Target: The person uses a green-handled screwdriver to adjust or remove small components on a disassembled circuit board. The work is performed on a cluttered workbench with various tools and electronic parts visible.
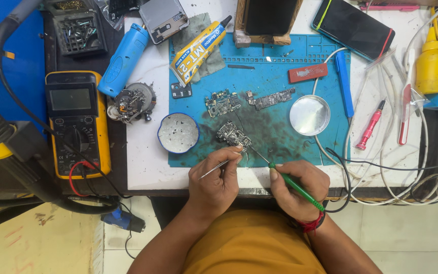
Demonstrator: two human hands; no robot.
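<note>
1. Left hand (218,183) was closed around thin metal tweezers (214,169); its fingertips touched the near edge of a small circuit board (233,134).
2. Right hand (297,189) gripped a green-handled soldering iron (296,186), pen-fashion; the fine tip ran up-left and met the same board.
3. The board lay on the blue work mat (275,132), near the mat's front edge, just ahead of both hands.
4. Two more boards, a squarish one (222,103) and a long narrow one (272,98), sat farther back on the mat, apart from the worked board.
5. A round metal lid (309,115) rested right of the boards; a blue-rimmed dish (178,133) sat at the mat's left edge.
6. A red flat block (307,73) and a blue pry tool (344,83) lay toward the mat's far right.
7. A yellow glue tube (198,50) lay tilted at the mat's back left corner, a blue cylindrical tool (123,59) beside it on the white surface (145,157).
8. A yellow multimeter (77,122) sat at the far left; a dark phone (353,26) sat at the back right.
9. White cables (411,172) and a pink screwdriver (370,125) lay to the right.
</note>
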